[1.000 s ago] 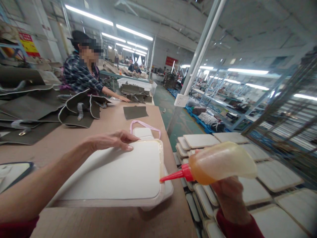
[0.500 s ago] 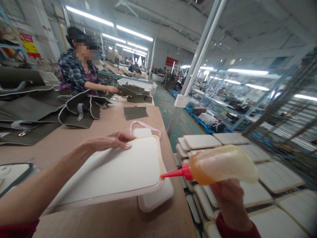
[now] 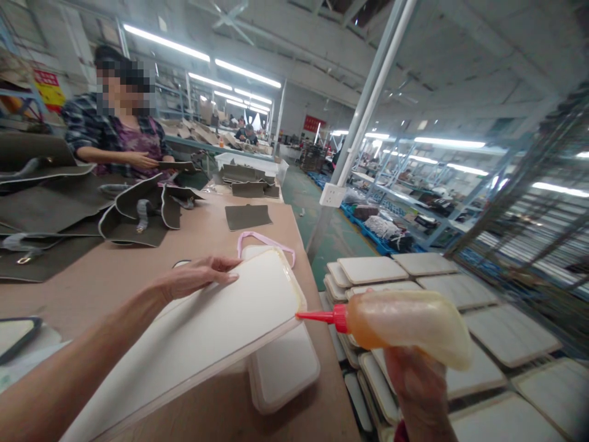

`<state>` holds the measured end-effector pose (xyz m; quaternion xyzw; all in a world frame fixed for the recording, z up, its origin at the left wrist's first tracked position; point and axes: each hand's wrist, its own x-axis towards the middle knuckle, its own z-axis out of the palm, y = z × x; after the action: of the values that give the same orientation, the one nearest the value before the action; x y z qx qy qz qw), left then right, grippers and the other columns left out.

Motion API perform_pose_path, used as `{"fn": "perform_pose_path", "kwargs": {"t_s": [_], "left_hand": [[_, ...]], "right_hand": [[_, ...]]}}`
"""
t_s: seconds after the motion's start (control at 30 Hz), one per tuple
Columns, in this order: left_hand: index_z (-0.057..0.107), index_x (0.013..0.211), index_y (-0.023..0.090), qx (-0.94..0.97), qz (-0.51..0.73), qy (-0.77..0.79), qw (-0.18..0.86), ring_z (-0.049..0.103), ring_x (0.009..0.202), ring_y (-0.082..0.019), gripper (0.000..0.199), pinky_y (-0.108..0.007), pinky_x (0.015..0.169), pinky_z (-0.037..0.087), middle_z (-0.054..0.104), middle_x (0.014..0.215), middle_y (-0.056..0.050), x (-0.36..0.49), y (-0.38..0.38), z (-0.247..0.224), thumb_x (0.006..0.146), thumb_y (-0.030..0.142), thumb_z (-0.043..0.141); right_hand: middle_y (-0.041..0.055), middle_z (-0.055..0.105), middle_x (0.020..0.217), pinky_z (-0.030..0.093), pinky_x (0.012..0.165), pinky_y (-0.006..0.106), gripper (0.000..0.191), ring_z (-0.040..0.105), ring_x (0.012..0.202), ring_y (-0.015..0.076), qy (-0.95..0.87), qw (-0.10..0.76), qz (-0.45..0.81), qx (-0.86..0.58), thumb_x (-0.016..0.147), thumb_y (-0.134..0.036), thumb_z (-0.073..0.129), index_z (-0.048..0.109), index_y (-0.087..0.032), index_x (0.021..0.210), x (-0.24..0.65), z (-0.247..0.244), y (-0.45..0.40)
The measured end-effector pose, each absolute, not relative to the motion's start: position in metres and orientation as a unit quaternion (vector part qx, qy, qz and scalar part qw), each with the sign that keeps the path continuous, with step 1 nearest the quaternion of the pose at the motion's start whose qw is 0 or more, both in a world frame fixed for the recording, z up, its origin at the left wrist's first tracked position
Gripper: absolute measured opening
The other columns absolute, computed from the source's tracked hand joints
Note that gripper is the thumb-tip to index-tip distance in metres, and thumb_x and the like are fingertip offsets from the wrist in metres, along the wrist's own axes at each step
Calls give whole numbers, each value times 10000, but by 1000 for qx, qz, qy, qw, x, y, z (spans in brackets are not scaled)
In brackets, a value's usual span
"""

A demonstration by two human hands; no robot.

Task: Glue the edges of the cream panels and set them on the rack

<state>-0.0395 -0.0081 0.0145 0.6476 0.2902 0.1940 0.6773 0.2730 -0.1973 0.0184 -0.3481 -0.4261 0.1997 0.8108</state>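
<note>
My left hand (image 3: pixel 202 277) grips the far edge of a white board (image 3: pixel 221 319) with rounded corners, its thumb on top and its fingers partly hidden behind. A strip of yellowish glue runs along the board's right end. My right hand (image 3: pixel 414 374) is wrapped round a squeeze glue bottle (image 3: pixel 409 325), held on its side and part filled with amber liquid. The bottle's red nozzle (image 3: pixel 317 317) touches the board's near right corner. Beneath lies another white board (image 3: pixel 288 368), set crosswise on the table.
A brown table (image 3: pixel 257 279) bears a pink frame-shaped strip (image 3: pixel 267 238), a dark olive panel (image 3: pixel 248 217) and olive bag pieces (image 3: pixel 133 212) at left. Stacked white boards (image 3: pixel 372 270) stand right of the table. A co-worker (image 3: pixel 124 135) holds an olive piece across the table.
The nozzle has followed the board's right end to the near corner, and the board has turned slightly. The co-worker has drawn back with an olive piece in hand.
</note>
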Motion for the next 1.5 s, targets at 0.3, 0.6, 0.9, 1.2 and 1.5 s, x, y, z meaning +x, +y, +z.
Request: {"fn": "perform_pose_path", "kwargs": {"t_s": [0.3,0.6,0.9,1.2,1.5], "left_hand": [[638,1280,189,574,229,294,729,701,834,-249,530,-271,676,551,754,973,-95,-31,-15,-4,785,345,745],[689,1188,163,546,259,287,743,700,801,-225,430,-244,650,539,755,964,-95,-25,-26,-11,800,340,736],[672,1212,190,535,270,298,743,701,810,-212,438,-238,647,540,755,976,-78,-26,-29,-17,816,371,724],[649,1238,181,535,280,314,733,696,791,-206,516,-233,626,533,752,990,-86,-26,-33,-18,789,418,742],[684,1165,154,512,300,337,731,687,702,-190,596,-222,582,527,763,875,-76,-20,-39,-13,671,456,824]], "right_hand": [[38,780,860,614,642,289,354,741,739,222,-417,835,148,-327,646,-245,847,755,-262,988,269,12,-190],[48,779,876,613,638,294,361,741,814,243,-421,832,157,-327,656,-230,833,749,-265,1005,271,9,-180],[40,779,853,619,644,307,320,741,712,217,-433,823,172,-326,674,-207,816,752,-277,980,269,5,-180],[-40,775,789,579,614,173,341,715,618,125,-429,827,198,-304,651,-161,825,758,-309,951,265,3,-177],[0,777,906,598,711,244,411,733,771,168,-404,826,233,-317,641,-160,822,734,-283,1024,262,-8,-177]]}}
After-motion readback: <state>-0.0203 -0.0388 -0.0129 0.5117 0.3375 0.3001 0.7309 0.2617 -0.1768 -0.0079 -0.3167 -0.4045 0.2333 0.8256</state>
